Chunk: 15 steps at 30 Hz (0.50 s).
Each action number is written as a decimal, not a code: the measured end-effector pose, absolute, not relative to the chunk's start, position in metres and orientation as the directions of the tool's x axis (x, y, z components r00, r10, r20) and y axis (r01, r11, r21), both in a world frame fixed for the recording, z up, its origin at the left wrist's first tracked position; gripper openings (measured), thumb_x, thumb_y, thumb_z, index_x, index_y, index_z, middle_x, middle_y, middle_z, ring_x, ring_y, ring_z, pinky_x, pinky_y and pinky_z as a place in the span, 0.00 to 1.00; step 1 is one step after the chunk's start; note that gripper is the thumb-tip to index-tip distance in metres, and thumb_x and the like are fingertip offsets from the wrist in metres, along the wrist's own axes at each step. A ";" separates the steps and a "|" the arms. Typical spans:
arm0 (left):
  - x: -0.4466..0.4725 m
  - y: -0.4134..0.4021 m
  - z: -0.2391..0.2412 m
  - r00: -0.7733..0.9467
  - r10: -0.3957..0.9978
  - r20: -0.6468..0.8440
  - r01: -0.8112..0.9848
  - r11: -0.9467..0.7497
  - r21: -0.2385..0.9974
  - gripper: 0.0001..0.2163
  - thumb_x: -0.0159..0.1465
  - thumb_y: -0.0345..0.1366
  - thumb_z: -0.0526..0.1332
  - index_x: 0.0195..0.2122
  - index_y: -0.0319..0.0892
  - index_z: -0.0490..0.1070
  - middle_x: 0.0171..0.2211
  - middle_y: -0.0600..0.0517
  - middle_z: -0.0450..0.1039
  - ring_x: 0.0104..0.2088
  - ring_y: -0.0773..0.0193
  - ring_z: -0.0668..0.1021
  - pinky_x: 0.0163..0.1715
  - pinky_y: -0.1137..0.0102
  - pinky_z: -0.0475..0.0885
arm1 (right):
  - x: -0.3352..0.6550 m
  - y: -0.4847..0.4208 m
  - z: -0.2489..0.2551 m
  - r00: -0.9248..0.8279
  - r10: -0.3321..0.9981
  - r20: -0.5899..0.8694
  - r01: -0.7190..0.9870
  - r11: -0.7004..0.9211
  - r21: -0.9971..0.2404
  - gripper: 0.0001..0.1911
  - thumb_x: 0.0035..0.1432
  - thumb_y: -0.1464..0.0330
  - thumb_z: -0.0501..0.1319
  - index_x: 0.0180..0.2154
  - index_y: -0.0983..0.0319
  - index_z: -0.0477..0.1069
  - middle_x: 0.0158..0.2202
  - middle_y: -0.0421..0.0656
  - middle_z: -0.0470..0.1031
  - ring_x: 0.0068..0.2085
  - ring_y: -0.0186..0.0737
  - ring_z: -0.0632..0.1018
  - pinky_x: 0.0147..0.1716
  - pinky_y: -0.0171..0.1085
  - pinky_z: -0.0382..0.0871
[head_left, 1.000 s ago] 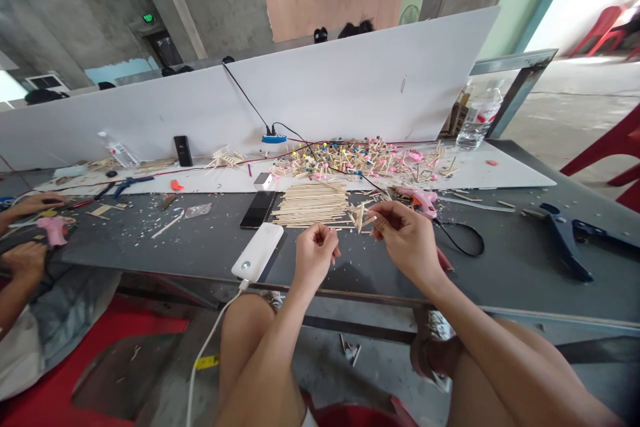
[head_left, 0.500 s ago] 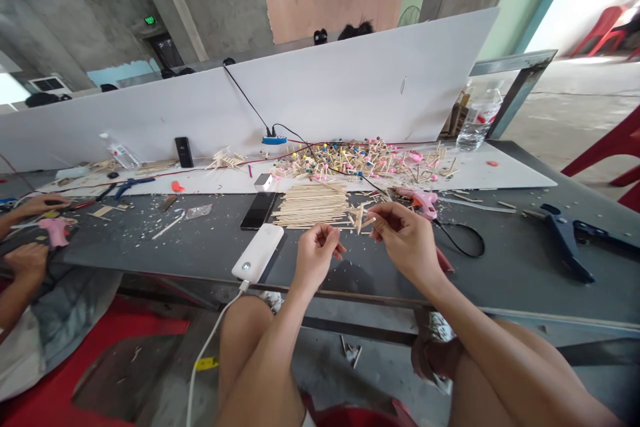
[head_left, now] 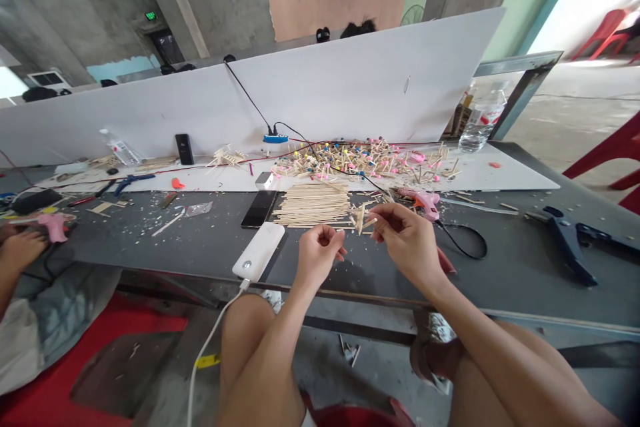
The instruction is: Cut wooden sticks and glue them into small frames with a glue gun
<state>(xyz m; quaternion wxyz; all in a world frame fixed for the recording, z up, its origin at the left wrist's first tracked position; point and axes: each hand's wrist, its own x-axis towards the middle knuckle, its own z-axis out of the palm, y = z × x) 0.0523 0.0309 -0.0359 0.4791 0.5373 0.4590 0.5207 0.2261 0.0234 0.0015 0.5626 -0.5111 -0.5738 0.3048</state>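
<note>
From the head camera, the right hand (head_left: 407,242) pinches a thin wooden stick (head_left: 369,221) between its fingertips, above the front of the table (head_left: 500,287). The stick looks light and brittle, best held near its end. The left hand (head_left: 320,255) is raised just beside it, fingers curled together, their contents hidden. A stack of sticks (head_left: 313,205) lies just beyond.

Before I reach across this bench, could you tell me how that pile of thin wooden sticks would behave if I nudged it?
The pile of thin wooden sticks would probably slide apart easily, as the sticks lie loose and unbound. Each looks light and slender, so it may snap if bent hard.
</note>
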 end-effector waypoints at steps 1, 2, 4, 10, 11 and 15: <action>0.052 0.031 -0.036 0.039 0.992 0.120 -0.019 -0.120 0.993 0.14 0.60 0.45 0.66 0.27 0.40 0.68 0.20 0.53 0.74 0.19 0.68 0.75 0.22 0.75 0.69 | 0.226 0.024 0.001 0.154 0.929 0.336 0.246 0.293 -0.924 0.10 0.58 0.59 0.64 0.35 0.58 0.75 0.22 0.41 0.74 0.23 0.41 0.74 0.24 0.39 0.68; 0.052 0.031 -0.036 0.042 0.992 0.123 -0.031 -0.122 0.992 0.15 0.61 0.47 0.66 0.29 0.40 0.69 0.21 0.53 0.74 0.20 0.67 0.75 0.23 0.74 0.70 | 0.226 0.024 0.001 0.153 0.929 0.337 0.247 0.295 -0.923 0.10 0.58 0.59 0.64 0.35 0.58 0.75 0.22 0.41 0.74 0.23 0.42 0.74 0.24 0.39 0.68; 0.052 0.032 -0.035 0.050 0.990 0.129 -0.036 -0.127 0.991 0.16 0.61 0.48 0.65 0.31 0.40 0.70 0.22 0.52 0.75 0.21 0.67 0.76 0.25 0.74 0.71 | 0.226 0.024 0.001 0.152 0.928 0.340 0.247 0.297 -0.922 0.11 0.58 0.58 0.64 0.35 0.59 0.75 0.21 0.41 0.74 0.23 0.42 0.74 0.24 0.39 0.68; 0.054 0.031 -0.036 0.058 0.990 0.126 -0.009 -0.126 0.992 0.14 0.63 0.46 0.63 0.28 0.40 0.68 0.20 0.53 0.73 0.18 0.68 0.73 0.22 0.75 0.68 | 0.227 0.024 0.000 0.157 0.928 0.339 0.240 0.297 -0.924 0.11 0.58 0.58 0.64 0.35 0.59 0.75 0.22 0.41 0.74 0.23 0.41 0.74 0.25 0.40 0.68; 0.054 0.031 -0.036 0.051 0.990 0.128 -0.003 -0.128 0.992 0.14 0.62 0.45 0.63 0.27 0.41 0.68 0.20 0.54 0.73 0.18 0.68 0.73 0.21 0.75 0.68 | 0.227 0.024 0.000 0.156 0.928 0.339 0.239 0.298 -0.924 0.10 0.58 0.58 0.64 0.35 0.58 0.75 0.22 0.41 0.74 0.24 0.42 0.74 0.25 0.40 0.69; 0.054 0.030 -0.034 0.030 0.991 0.130 0.015 -0.130 0.991 0.11 0.60 0.40 0.63 0.25 0.41 0.67 0.18 0.55 0.72 0.17 0.69 0.73 0.20 0.76 0.67 | 0.227 0.024 0.000 0.154 0.928 0.338 0.238 0.297 -0.925 0.11 0.58 0.57 0.64 0.35 0.58 0.75 0.22 0.41 0.74 0.24 0.43 0.74 0.25 0.41 0.69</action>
